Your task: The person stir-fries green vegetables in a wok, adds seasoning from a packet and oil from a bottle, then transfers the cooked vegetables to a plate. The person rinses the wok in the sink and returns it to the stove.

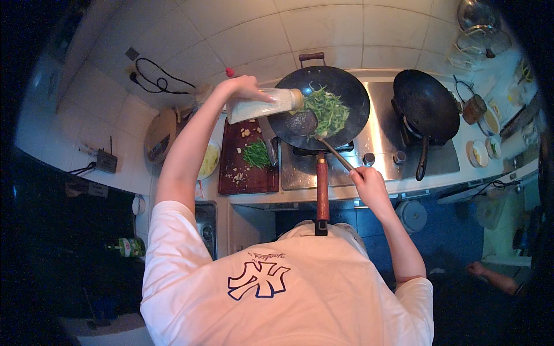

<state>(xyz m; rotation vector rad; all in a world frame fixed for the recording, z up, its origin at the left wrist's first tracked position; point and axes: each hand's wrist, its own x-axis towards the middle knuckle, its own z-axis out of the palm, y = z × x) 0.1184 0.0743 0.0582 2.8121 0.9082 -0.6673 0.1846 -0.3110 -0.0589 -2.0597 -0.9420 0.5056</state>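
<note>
My left hand [249, 90] grips a clear jar [264, 105] of white granules, tipped sideways so its yellowish mouth is over the left side of a black wok [359, 101]. Shredded green vegetables [326, 113] lie in the wok. My right hand [368, 184] holds the thin handle of a ladle [302, 122], whose dark bowl rests in the wok beside the greens and has pale specks in it. The wok's wooden handle [322, 190] points towards me. Whether granules are leaving the jar cannot be made out.
Left of the wok, a brown cutting board [227, 173] bears chopped greens [256, 154], garlic pieces and a cleaver [271, 151]. A plate of pale yellow food [209, 160] stands beside it. A second black pan [426, 104] sits on the right burner, with small bowls [478, 154] beyond. Another person's forearm [497, 277] shows at lower right.
</note>
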